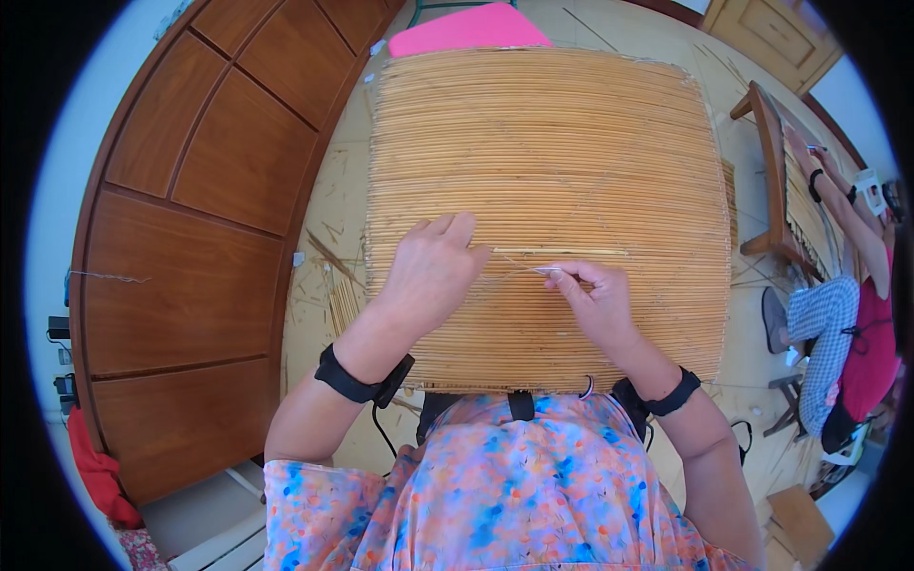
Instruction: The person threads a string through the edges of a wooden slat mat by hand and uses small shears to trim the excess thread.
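The reed mat (543, 143), a broad panel of slim golden stalks laid side by side, spreads out in front of the person, its near edge close against the patterned garment (524, 485). Left of the mat's middle, the left hand (433, 276) is bent over the stalks with its fingers bunched together, the foremost fingertip by the left end of a paler stalk (571, 252); whether it pinches anything I cannot tell. Right of the mat's middle and a little nearer its close edge, the right hand (598, 300) has thumb and forefinger pressed together on a fine thread (519, 262), with a whitish piece (546, 270) at the tips that is too small to name. The thread runs slantwise over the mat between the two hands. My reading is that a thread is being worked at this one stalk, perhaps to bind it, and that the next move calls for a firm pinch, even tension and care not to snag neighbouring stalks. Beyond the mat's far edge lies a bright pink panel (466, 30); well to its left stands a brown wooden cabinet (205, 200), with loose reeds (345, 306) on the floor between. Well to the mat's right, a co-worker (871, 324) sits by a low wooden table (773, 181)
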Available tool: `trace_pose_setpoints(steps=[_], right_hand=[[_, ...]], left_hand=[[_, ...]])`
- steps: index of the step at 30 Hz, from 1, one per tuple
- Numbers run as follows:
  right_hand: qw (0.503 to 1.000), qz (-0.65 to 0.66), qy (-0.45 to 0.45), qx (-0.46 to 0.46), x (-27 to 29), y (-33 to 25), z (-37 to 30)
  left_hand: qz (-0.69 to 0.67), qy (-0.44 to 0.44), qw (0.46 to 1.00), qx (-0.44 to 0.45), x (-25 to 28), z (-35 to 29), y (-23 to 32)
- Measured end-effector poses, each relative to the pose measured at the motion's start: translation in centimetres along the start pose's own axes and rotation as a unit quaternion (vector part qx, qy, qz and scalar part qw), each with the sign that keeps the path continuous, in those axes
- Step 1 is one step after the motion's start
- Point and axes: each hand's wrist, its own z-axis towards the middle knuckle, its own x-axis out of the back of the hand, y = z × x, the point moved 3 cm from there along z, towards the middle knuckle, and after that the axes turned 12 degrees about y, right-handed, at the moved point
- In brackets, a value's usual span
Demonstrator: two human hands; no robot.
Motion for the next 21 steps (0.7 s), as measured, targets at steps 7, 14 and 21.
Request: trace_pose_setpoints(steps=[7, 14, 21], right_hand=[[1.000, 0.017, 0.006, 0.015, 0.0, -0.9, 0.6], [0.999, 0.010, 0.005, 0.035, 0.2, -0.8, 0.8], [0.999, 0.005, -0.006, 0.041, 0.2, -0.7, 0.8]], left_hand=[[0.002, 0.020, 1.000, -0.013, -0.6, 0.5, 0.3], [0.018, 0.006, 1.000, -0.022, -0.5, 0.9, 0.6], [0.026, -0.004, 0.999, -0.029, -0.3, 1.1, 0.6]])
